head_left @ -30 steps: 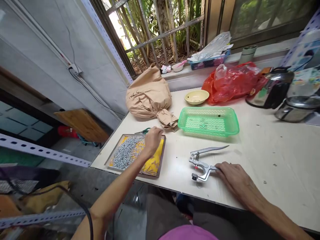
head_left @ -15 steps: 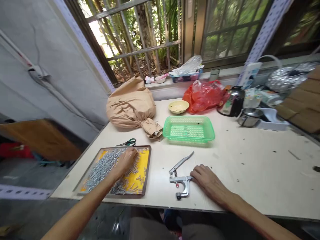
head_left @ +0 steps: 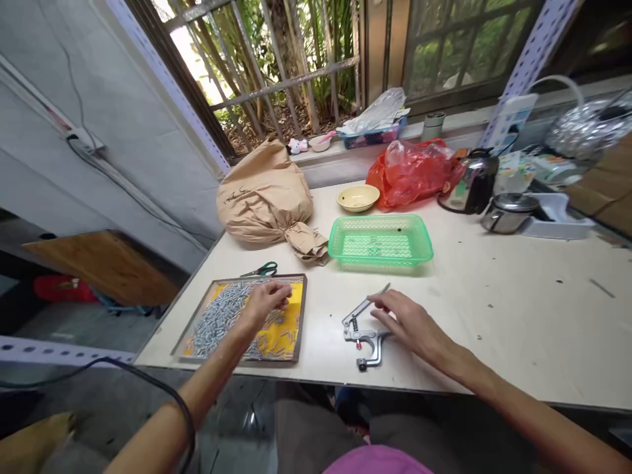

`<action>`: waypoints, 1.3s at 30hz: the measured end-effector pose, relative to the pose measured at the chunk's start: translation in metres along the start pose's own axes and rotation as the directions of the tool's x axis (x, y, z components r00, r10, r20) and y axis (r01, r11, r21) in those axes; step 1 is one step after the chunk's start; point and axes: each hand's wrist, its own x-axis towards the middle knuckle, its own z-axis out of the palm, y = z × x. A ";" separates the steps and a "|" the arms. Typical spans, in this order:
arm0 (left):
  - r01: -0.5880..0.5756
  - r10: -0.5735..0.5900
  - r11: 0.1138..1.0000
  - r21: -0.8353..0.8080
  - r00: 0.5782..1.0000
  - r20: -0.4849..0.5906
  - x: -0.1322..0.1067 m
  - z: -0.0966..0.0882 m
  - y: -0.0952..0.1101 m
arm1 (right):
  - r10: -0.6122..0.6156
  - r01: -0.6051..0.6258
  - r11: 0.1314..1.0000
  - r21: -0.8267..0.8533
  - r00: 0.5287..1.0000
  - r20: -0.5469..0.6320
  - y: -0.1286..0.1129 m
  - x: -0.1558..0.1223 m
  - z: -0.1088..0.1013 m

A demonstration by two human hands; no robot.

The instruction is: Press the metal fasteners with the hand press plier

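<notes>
My left hand (head_left: 266, 303) is over the right half of a shallow tray (head_left: 302, 309), its fingers curled together; what they pinch, if anything, is too small to make out. Heaped in the tray are many small silver metal pins (head_left: 220, 319), with some scattered on its yellow bottom. Snap fastener pliers (head_left: 374, 334) lie on the table to the right of the tray, their upper handle raised. My right hand (head_left: 407, 322) is at the handle end of the pliers, thumb and fingers apart. Its fingertips meet or hover by the upper handle; I cannot tell which.
Green-handled scissors (head_left: 266, 268) lie behind the tray. A green plastic basket (head_left: 380, 260) stands beyond the pliers. Further back are a brown paper bundle (head_left: 266, 197), a yellow bowl (head_left: 358, 197), a red plastic bag (head_left: 409, 172), a glass pot (head_left: 476, 181) and a metal pot (head_left: 508, 214).
My left hand has lifted off the pins and shifted right. My right hand has risen from the pliers' lower handle toward the upper one, its fingers opening. The whole view has shifted slightly.
</notes>
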 end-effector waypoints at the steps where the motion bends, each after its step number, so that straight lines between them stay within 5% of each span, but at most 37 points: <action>1: 0.011 -0.011 0.993 -0.115 1.000 0.001 -0.011 0.010 0.005 | 0.030 -0.029 0.991 0.129 1.000 -0.002 -0.011 0.011 0.004; 5: -0.047 0.025 0.972 -0.232 0.995 -0.093 -0.049 0.049 0.021 | 0.170 -0.153 0.862 0.483 0.985 0.008 -0.055 0.047 0.039; 10: -0.116 0.092 0.983 -0.146 0.983 -0.161 -0.068 0.066 0.024 | 0.248 -0.205 0.807 0.554 0.969 -0.004 -0.073 0.057 0.074; 16: 0.013 -0.041 0.956 -0.293 0.995 -0.088 -0.072 0.051 0.007 | 0.151 -0.155 0.916 0.370 0.988 0.040 -0.079 0.061 0.083; 20: 0.158 -0.172 0.888 -0.431 0.985 0.007 -0.075 0.027 -0.005 | 0.099 -0.133 0.914 0.383 0.989 0.107 -0.092 0.070 0.100; 24: 0.080 -0.166 0.927 -0.367 0.964 -0.209 -0.077 0.001 -0.012 | 0.018 -0.062 0.953 0.296 0.988 0.151 -0.100 0.080 0.117; 27: 0.006 -0.095 0.966 -0.260 0.939 -0.331 -0.080 -0.002 -0.005 | -0.097 0.076 0.985 0.153 0.986 0.136 -0.090 0.082 0.105; 31: 0.139 -0.157 0.936 -0.323 0.987 -0.030 -0.081 0.030 0.010 | -0.096 0.101 0.994 -0.038 0.988 0.123 -0.049 0.061 0.055; 35: 0.328 -0.224 0.889 -0.319 0.920 0.322 -0.076 0.080 0.013 | 0.038 0.010 0.966 -0.260 0.983 0.180 -0.002 0.015 0.008; 39: 0.314 -0.227 0.937 -0.156 0.881 0.415 -0.069 0.112 0.007 | 0.079 -0.001 0.930 -0.369 0.977 0.197 0.024 -0.026 -0.007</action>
